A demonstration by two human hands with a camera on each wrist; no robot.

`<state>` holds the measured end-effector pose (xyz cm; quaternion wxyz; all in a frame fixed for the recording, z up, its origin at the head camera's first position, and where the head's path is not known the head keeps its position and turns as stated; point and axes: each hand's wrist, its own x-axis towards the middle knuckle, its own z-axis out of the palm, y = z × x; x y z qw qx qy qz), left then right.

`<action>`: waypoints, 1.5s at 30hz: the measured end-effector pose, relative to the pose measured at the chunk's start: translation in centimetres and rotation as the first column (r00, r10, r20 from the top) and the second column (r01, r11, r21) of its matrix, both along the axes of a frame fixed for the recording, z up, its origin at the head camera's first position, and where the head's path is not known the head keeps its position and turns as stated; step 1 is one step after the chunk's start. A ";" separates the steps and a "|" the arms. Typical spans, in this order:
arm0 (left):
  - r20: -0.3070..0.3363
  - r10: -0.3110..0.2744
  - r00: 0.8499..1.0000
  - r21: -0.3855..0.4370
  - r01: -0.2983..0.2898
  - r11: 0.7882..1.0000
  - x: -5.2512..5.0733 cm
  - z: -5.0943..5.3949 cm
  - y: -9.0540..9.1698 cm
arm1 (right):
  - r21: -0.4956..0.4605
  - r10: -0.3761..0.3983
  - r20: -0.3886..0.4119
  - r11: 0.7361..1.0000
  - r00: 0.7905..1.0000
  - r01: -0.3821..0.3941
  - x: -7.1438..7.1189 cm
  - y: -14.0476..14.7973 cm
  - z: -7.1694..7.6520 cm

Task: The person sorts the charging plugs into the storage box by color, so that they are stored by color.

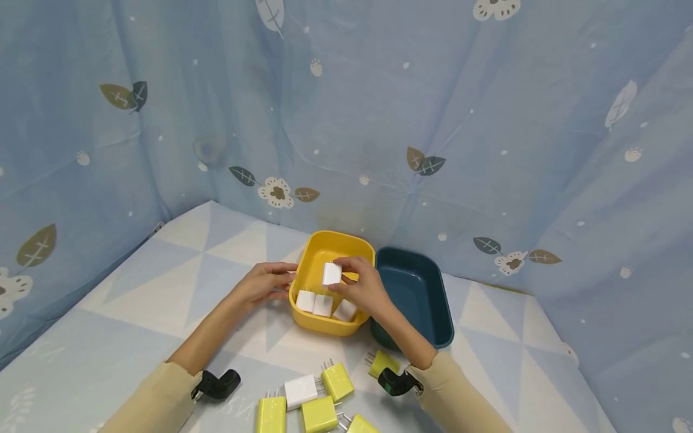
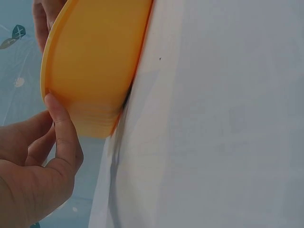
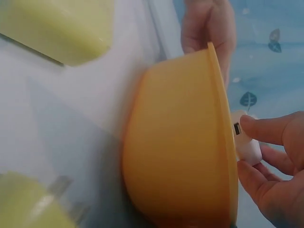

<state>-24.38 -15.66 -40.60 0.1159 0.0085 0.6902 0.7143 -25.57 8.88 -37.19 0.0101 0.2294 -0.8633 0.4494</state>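
Note:
The right hand (image 1: 361,285) pinches a white charger (image 1: 332,273) between thumb and fingers over the yellow bin (image 1: 325,325). In the right wrist view, the charger (image 3: 247,142) with its dark port shows at the bin's rim (image 3: 223,109), held by the right hand (image 3: 280,156). Three white chargers (image 1: 323,305) lie in the near end of the bin. The left hand (image 1: 263,282) touches the bin's left side; in the left wrist view its fingers rest at the rim of the yellow bin (image 2: 95,57), the hand (image 2: 45,166) partly curled beside it.
A dark teal bin (image 1: 411,294) stands against the right of the yellow one. Nearer the person lie several yellow-green chargers (image 1: 319,414), a white charger (image 1: 300,391) among them, and one yellow-green charger (image 1: 385,363) by the right wrist. A patterned curtain (image 1: 346,108) hangs behind.

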 end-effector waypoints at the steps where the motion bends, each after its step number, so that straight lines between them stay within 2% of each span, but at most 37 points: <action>1: 0.000 -0.001 1.000 0.002 0.001 1.000 0.0 0.0 0.0 | 0.012 -0.005 0.002 1.000 1.000 0.005 -0.2 -0.3 0.0; 9: 0.001 0.005 1.000 -0.001 -0.005 1.000 0.1 -0.1 -0.2 | 0.146 -0.036 0.025 0.989 0.999 0.032 -1.9 -2.3 -0.1; 18: 0.010 0.002 1.000 0.001 -0.002 1.000 0.2 -0.3 -0.2 | 0.241 -0.055 0.072 0.970 0.996 0.036 -3.1 -4.1 -0.8; 24: -0.001 -0.007 1.000 0.000 0.007 1.000 0.3 -0.2 0.0 | 0.293 -0.054 0.059 0.955 0.997 0.034 -3.5 -4.8 -1.3; 28: -0.001 -0.012 1.000 0.002 0.012 1.000 0.4 -0.1 0.1 | 0.322 -0.037 0.063 0.947 0.997 0.015 -3.6 -4.9 -1.6; 32: 0.006 -0.008 1.000 0.001 0.008 1.000 0.4 0.0 0.1 | 0.335 0.020 0.093 0.941 0.995 -0.050 -3.4 -4.9 -1.8; 35: 0.007 -0.004 1.000 0.005 0.004 1.000 0.4 0.0 0.1 | 0.347 0.056 0.086 0.934 0.995 -0.083 -3.2 -4.5 -1.6; 39: 0.006 -0.003 1.000 0.019 0.003 1.000 0.3 -0.2 0.0 | 0.294 0.081 0.037 0.952 0.996 -0.089 -2.5 -3.5 -0.9; 42: 0.009 0.002 1.000 0.016 -0.002 1.000 0.2 -0.2 0.1 | 0.179 0.109 0.003 0.978 0.994 -0.108 -1.4 -2.3 0.0; 45: 0.007 0.005 1.000 0.011 -0.005 1.000 0.0 -0.1 0.0 | 0.066 0.123 -0.045 0.991 0.991 -0.119 0.1 -1.0 1.2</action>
